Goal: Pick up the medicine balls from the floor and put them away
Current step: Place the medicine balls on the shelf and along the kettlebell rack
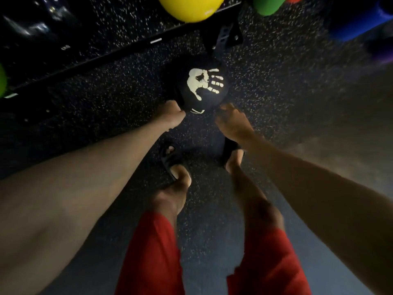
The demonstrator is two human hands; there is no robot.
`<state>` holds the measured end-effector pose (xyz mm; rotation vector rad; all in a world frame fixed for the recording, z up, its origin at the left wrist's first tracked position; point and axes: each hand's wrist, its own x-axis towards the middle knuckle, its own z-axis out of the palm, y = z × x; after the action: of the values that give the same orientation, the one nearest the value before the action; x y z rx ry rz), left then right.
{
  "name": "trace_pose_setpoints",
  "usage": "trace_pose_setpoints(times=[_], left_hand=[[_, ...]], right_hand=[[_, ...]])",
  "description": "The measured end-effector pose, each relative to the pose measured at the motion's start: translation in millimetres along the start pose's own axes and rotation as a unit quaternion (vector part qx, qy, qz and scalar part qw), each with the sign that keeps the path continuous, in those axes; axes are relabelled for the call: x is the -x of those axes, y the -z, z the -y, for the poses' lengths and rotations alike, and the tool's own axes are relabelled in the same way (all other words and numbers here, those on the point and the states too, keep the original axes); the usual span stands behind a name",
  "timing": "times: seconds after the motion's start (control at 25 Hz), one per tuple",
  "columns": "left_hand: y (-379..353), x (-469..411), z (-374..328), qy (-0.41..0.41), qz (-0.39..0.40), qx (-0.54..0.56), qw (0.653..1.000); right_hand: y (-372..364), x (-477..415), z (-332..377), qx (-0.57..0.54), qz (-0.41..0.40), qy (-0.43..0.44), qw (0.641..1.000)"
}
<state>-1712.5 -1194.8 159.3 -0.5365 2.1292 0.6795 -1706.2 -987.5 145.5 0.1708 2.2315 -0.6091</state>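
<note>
Speckled rubber floor [85, 124], rack [106, 54] at far side. Head view: black medicine ball [202, 86] is lying just far of both hands, centred btwn them. Left hand [172, 113] is touching its near-left edge and right hand [231, 122] its near-right edge. Fingers are looking curled, but w/ the blur can't tell if they're gripping.

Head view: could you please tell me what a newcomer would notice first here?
The black ball with a white hand print shows mid-frame against the speckled floor, the left hand and right hand at its near edge. A yellow ball glows at the top; red shorts fill the bottom.
</note>
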Motion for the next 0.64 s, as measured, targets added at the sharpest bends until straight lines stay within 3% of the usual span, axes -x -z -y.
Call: trace_pose_setpoints(times=[0.12,0.36,0.52,0.64], left_hand=[[-27.2,-57.9,9.6,0.039,-0.019,0.122,0.992],[-66.9,-176.6,6.9,0.107,-0.040,0.379,0.918],[-85.2,-228.7,-3.3,0.132,-0.035,0.449,0.883],[-95.8,-252.0,-5.8,0.109,-0.046,0.474,0.873]], right_hand=[[-12.0,-62.6,-27.9,-0.002,-0.010,-0.018,1.000],[-19.0,-212.1,-71.4,-0.170,-0.078,-0.065,0.980],[-8.9,-283.9,-68.3,-0.232,-0.104,-0.032,0.967],[-10.6,-323.6,-64.3,-0.290,-0.062,-0.041,0.954]])
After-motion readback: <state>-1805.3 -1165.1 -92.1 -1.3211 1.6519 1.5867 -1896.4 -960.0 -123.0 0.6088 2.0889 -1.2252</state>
